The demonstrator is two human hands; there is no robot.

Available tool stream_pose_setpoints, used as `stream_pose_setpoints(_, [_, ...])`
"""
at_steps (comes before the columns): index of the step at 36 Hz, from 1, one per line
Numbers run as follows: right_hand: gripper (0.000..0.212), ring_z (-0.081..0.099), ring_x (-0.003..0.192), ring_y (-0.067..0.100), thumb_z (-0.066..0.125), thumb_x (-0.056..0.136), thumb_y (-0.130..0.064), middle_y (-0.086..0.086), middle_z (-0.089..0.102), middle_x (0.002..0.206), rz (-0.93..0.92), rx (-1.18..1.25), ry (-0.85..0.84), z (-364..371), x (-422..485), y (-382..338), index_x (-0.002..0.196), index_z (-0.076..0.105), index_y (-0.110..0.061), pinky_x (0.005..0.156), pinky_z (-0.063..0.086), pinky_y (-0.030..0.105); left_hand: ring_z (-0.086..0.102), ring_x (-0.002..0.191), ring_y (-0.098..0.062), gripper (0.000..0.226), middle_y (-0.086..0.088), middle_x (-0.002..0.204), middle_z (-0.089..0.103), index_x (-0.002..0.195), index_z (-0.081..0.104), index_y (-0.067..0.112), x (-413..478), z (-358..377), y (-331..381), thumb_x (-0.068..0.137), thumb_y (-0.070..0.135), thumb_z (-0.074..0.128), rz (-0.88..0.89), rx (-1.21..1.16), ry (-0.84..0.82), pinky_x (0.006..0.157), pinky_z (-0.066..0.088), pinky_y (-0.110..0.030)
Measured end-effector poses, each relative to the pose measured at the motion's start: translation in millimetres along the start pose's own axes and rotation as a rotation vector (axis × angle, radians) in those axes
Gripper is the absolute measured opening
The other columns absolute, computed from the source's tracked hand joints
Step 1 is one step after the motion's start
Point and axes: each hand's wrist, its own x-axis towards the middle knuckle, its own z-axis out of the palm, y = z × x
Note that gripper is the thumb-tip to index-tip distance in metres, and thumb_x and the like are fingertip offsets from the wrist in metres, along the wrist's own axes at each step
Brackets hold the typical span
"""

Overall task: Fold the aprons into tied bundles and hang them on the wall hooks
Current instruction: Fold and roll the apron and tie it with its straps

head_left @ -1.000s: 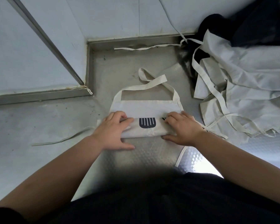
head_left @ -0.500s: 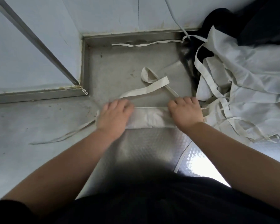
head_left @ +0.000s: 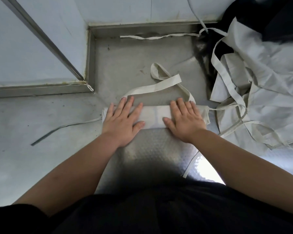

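- While the left hand (head_left: 123,120) lies flat with straight, spread fingers on the left end of the folded apron (head_left: 155,116), the right hand (head_left: 184,119) presses the right end in the same way. Neither hand grips anything.
- The folded apron is a narrow white band lying crosswise on the steel counter (head_left: 134,56), just in front of the person. Only its middle shows between the two hands.
- Its neck loop (head_left: 159,85) lies slack on the counter beyond the fingertips. One waist tie (head_left: 66,127) trails off to the left and another (head_left: 191,166) runs back toward the person on the right. Neither is wound round the band.
- Judging by this, the folding of this apron is nearly done, while the tying has not begun and the hanging is yet to come.
- Just to the right lies a heap of unfolded aprons (head_left: 260,85) with tangled ties, partly over a dark cloth (head_left: 277,19). These are not yet folded.
- No wall hooks and no finished bundle are in view, so how many already hang cannot be told.
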Motion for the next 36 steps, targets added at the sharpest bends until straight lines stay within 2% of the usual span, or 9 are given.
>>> stream_pose_setpoints(6, [0.067, 0.007, 0.145, 0.028, 0.02, 0.098, -0.052, 0.011, 0.003, 0.158, 0.068, -0.001, 0.078, 0.7, -13.8, 8.8, 0.15, 0.009, -0.012, 0.118, -0.007, 0.037, -0.018, 0.144, -0.021, 0.059, 0.003, 0.158, -0.015, 0.15, -0.007, 0.033, -15.2, 1.7, -19.4, 0.097, 0.052, 0.01, -0.144, -0.006, -0.001, 0.113, -0.013, -0.049])
stream_pose_setpoints(10, [0.038, 0.045, 0.122, 0.04, 0.051, 0.094, -0.02, 0.02, 0.044, 0.136, -0.088, -0.014, 0.237, 4.6, -22.8, 11.6, 0.131, 0.05, -0.012, 0.106, 0.024, 0.046, -0.018, 0.143, -0.032, 0.062, -0.01, 0.157, -0.018, 0.151, -0.007, 0.025, -28.2, 5.6, -24.0, 0.098, 0.05, 0.015, -0.45, -0.111, 0.044, 0.112, -0.008, -0.055])
stream_pose_setpoints(15, [0.042, 0.038, 0.126, 0.03, 0.038, 0.098, -0.034, 0.006, 0.04, 0.136, -0.098, 0.071, 0.12, -4.8, -18.8, 5.0, 0.14, 0.039, -0.03, 0.105, 0.023, 0.039, 0.017, 0.138, -0.038, 0.082, -0.018, 0.154, 0.009, 0.15, 0.005, 0.007, -31.8, -8.8, 2.0, 0.092, 0.045, 0.05, -1.025, -0.697, 0.298, 0.109, 0.022, -0.047])
stream_pose_setpoints(19, [0.045, 0.039, 0.126, 0.029, 0.043, 0.096, -0.043, 0.005, 0.043, 0.135, -0.122, 0.118, 0.044, -15.3, -10.3, 2.5, 0.139, 0.04, -0.032, 0.104, 0.026, 0.035, 0.044, 0.122, -0.036, 0.089, -0.018, 0.144, 0.03, 0.146, 0.021, 0.008, -17.6, -19.9, 22.2, 0.079, 0.044, 0.068, -1.294, -1.226, 0.361, 0.101, 0.039, -0.042])
stream_pose_setpoints(23, [0.046, 0.043, 0.122, 0.029, 0.046, 0.095, -0.043, 0.007, 0.044, 0.132, -0.15, 0.123, -0.016, -22.8, -2.7, 0.0, 0.138, 0.042, -0.028, 0.102, 0.029, 0.034, 0.054, 0.11, -0.032, 0.085, -0.013, 0.13, 0.049, 0.128, 0.038, 0.01, -6.6, -25.3, 17.9, 0.064, 0.045, 0.081, -1.451, -1.538, 0.419, 0.095, 0.046, -0.039])
stream_pose_setpoints(28, [0.044, 0.044, 0.12, 0.028, 0.047, 0.094, -0.043, 0.007, 0.044, 0.129, -0.155, 0.138, -0.021, -22.3, -0.2, 2.0, 0.134, 0.045, -0.024, 0.101, 0.03, 0.034, 0.062, 0.093, -0.02, 0.067, -0.003, 0.11, 0.063, 0.121, 0.052, 0.013, -1.2, -23.9, 28.6, 0.063, 0.024, 0.083, -1.26, -1.679, 0.561, 0.091, 0.052, -0.037])
stream_pose_setpoints(32, [0.043, 0.044, 0.119, 0.028, 0.046, 0.094, -0.044, 0.007, 0.044, 0.128, -0.16, 0.154, -0.011, -23.0, 2.6, 0.5, 0.133, 0.045, -0.025, 0.101, 0.03, 0.035, 0.056, 0.09, -0.019, 0.046, -0.007, 0.107, 0.059, 0.115, 0.05, 0.007, -7.6, -27.6, 43.3, 0.074, 0.005, 0.07, -0.673, -1.021, 0.727, 0.077, 0.046, -0.029])
stream_pose_setpoints(34, [0.044, 0.044, 0.12, 0.028, 0.046, 0.095, -0.044, 0.007, 0.044, 0.129, -0.157, 0.148, -0.007, -22.2, 2.8, 2.7, 0.134, 0.044, -0.025, 0.1, 0.031, 0.035, 0.057, 0.088, -0.029, 0.044, -0.016, 0.107, 0.056, 0.113, 0.054, 0.003, -7.6, -22.8, 42.9, 0.072, -0.004, 0.069, -0.336, -0.663, 0.671, 0.071, 0.047, -0.035])
stream_pose_setpoints(36, [0.045, 0.044, 0.12, 0.027, 0.046, 0.095, -0.044, 0.006, 0.044, 0.13, -0.16, 0.149, -0.004, -20.7, 1.6, 3.9, 0.136, 0.043, -0.026, 0.1, 0.031, 0.035, 0.06, 0.089, -0.039, 0.046, -0.022, 0.109, 0.057, 0.114, 0.057, 0.0, -6.4, -14.1, 37.0, 0.069, -0.007, 0.066, -0.147, -0.44, 0.592, 0.069, 0.052, -0.04])
